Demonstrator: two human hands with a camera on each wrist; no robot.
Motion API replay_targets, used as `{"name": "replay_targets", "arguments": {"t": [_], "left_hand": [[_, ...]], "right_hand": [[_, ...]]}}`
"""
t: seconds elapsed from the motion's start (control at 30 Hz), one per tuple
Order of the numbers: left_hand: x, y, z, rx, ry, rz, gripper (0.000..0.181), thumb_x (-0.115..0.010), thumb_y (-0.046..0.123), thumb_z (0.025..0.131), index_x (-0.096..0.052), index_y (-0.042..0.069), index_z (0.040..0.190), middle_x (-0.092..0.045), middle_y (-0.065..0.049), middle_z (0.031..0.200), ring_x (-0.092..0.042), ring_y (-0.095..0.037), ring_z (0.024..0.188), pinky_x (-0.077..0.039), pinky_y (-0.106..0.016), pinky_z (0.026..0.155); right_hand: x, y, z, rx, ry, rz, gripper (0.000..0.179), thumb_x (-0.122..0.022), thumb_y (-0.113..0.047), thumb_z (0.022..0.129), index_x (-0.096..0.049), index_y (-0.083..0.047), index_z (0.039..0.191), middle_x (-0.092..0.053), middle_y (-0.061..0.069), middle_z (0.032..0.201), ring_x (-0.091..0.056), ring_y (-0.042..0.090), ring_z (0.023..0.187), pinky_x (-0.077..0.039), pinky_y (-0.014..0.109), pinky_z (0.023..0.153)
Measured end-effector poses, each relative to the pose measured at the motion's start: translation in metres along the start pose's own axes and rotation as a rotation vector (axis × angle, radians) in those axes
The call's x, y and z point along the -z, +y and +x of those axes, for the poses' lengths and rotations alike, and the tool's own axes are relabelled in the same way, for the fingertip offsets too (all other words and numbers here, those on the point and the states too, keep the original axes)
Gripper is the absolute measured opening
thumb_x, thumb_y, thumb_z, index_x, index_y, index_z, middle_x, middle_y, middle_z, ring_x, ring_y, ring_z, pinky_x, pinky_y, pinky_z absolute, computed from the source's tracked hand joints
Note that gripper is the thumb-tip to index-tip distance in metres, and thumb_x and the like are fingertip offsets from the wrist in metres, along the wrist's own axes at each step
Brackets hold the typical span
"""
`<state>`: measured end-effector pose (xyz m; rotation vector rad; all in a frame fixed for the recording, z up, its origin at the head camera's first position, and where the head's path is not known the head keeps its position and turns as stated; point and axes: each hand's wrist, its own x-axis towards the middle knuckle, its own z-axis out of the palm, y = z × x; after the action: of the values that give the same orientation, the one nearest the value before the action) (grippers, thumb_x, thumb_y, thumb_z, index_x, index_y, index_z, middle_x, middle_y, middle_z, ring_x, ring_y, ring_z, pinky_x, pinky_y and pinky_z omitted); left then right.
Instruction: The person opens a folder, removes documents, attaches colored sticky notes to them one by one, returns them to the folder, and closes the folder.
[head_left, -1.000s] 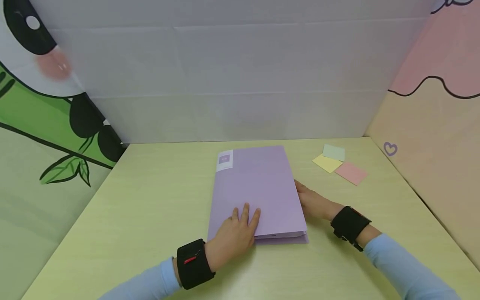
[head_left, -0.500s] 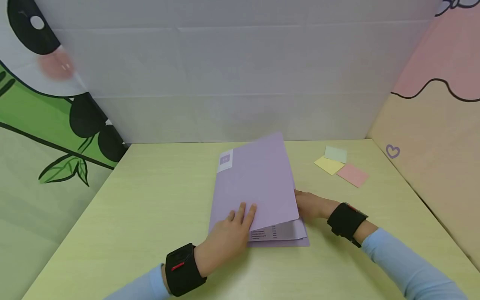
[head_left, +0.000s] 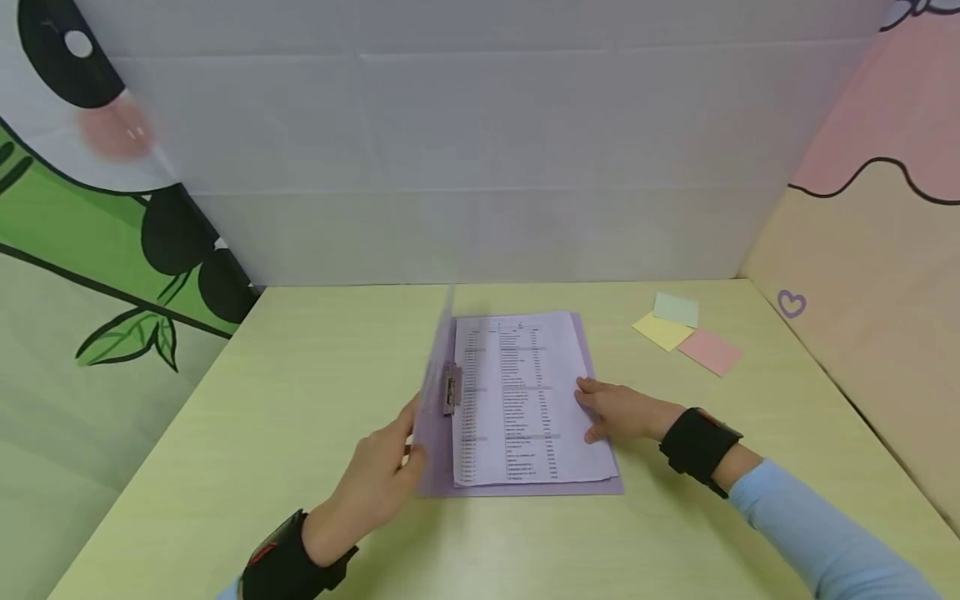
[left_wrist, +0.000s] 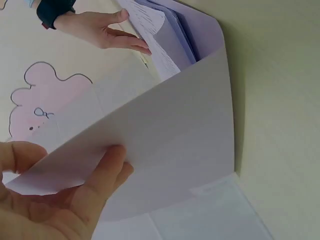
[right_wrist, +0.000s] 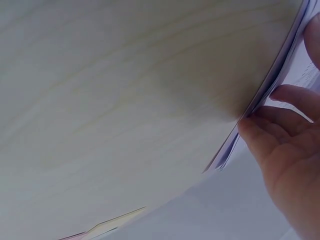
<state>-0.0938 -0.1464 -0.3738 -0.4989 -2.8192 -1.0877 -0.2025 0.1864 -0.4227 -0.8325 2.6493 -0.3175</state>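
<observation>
A purple folder [head_left: 437, 471] lies on the table with its cover [left_wrist: 165, 135] standing nearly upright at the left side. My left hand [head_left: 375, 475] pinches that cover near its lower free edge, thumb on one face and fingers on the other. Inside, printed sheets [head_left: 525, 400] sit under a metal clip [head_left: 452, 389] at the spine. At the sheets' right edge my right hand [head_left: 626, 411] rests with its fingers spread. The right wrist view has its fingertips [right_wrist: 246, 125] touching the edge of the folder and paper stack.
To the folder's right lie three small paper notes: a green one [head_left: 677, 309], a yellow one [head_left: 663, 332] and a pink one [head_left: 710, 352]. The pale wooden table [head_left: 322, 358] meets a light grey back wall [head_left: 480, 150] and decorated side panels.
The folder's cover has swung up to the left, uncovering the printed sheets and clip. My left hand went from lying on the cover to gripping it, moving left. My right hand now rests on the sheets.
</observation>
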Motion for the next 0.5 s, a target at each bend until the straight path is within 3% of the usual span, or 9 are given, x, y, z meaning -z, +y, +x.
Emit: {"name": "replay_targets", "arguments": {"t": [0.07, 0.2, 0.27, 0.33, 0.4, 0.47, 0.5], "left_hand": [[0.008, -0.007, -0.003, 0.089, -0.004, -0.088, 0.047, -0.045, 0.001, 0.089, -0.04, 0.008, 0.135, -0.065, -0.012, 0.104, -0.061, -0.012, 0.072, -0.049, -0.023, 0.059], [0.021, -0.02, -0.009, 0.236, -0.006, -0.232, 0.033, -0.046, 0.001, 0.089, -0.047, 0.003, 0.122, -0.058, -0.013, 0.092, -0.043, -0.008, 0.061, -0.038, -0.022, 0.054], [0.025, -0.027, -0.012, 0.255, 0.02, -0.288, 0.034, -0.048, -0.001, 0.087, -0.046, 0.001, 0.121, -0.056, -0.014, 0.102, -0.046, -0.009, 0.072, -0.04, -0.023, 0.06], [0.028, -0.033, -0.013, 0.242, 0.087, -0.309, 0.047, -0.052, -0.005, 0.083, -0.035, -0.001, 0.126, -0.048, -0.016, 0.116, -0.049, -0.011, 0.084, -0.044, -0.022, 0.066], [0.031, -0.04, -0.016, 0.205, 0.185, -0.258, 0.068, -0.06, -0.006, 0.076, -0.021, -0.002, 0.132, -0.036, -0.019, 0.122, -0.048, -0.017, 0.087, -0.042, -0.022, 0.067], [0.032, -0.049, -0.018, 0.114, 0.345, -0.208, 0.097, -0.07, -0.004, 0.068, -0.004, 0.007, 0.138, -0.023, -0.016, 0.131, -0.045, -0.018, 0.102, -0.04, -0.02, 0.083], [0.032, -0.055, -0.02, 0.045, 0.428, -0.135, 0.106, -0.074, 0.004, 0.068, 0.004, 0.009, 0.14, -0.014, -0.017, 0.137, -0.039, -0.023, 0.113, -0.036, -0.022, 0.093]], "right_hand": [[0.0, 0.0, 0.0, -0.011, -0.002, 0.002, 0.077, -0.07, -0.029, 0.077, -0.036, 0.009, 0.135, -0.023, 0.025, 0.147, -0.022, 0.038, 0.136, -0.025, 0.048, 0.108], [-0.001, 0.002, 0.0, -0.014, 0.001, -0.007, 0.077, -0.07, -0.03, 0.077, -0.037, 0.009, 0.135, -0.024, 0.025, 0.147, -0.023, 0.038, 0.136, -0.025, 0.049, 0.107], [-0.002, 0.003, 0.0, -0.013, 0.005, -0.015, 0.076, -0.07, -0.03, 0.077, -0.038, 0.008, 0.135, -0.025, 0.024, 0.147, -0.023, 0.038, 0.136, -0.025, 0.048, 0.108], [-0.003, 0.004, 0.001, -0.01, 0.008, -0.022, 0.076, -0.07, -0.031, 0.077, -0.038, 0.008, 0.135, -0.025, 0.024, 0.147, -0.024, 0.037, 0.136, -0.026, 0.048, 0.107], [-0.003, 0.005, 0.001, -0.014, 0.01, -0.023, 0.077, -0.07, -0.031, 0.076, -0.038, 0.007, 0.135, -0.025, 0.023, 0.147, -0.024, 0.036, 0.136, -0.026, 0.047, 0.108], [-0.004, 0.005, 0.002, -0.015, 0.009, -0.022, 0.077, -0.071, -0.031, 0.076, -0.038, 0.007, 0.135, -0.025, 0.023, 0.147, -0.024, 0.037, 0.136, -0.026, 0.048, 0.107], [-0.004, 0.005, 0.002, -0.018, 0.008, -0.023, 0.077, -0.07, -0.032, 0.076, -0.038, 0.007, 0.135, -0.025, 0.023, 0.147, -0.024, 0.036, 0.136, -0.026, 0.047, 0.108]]}}
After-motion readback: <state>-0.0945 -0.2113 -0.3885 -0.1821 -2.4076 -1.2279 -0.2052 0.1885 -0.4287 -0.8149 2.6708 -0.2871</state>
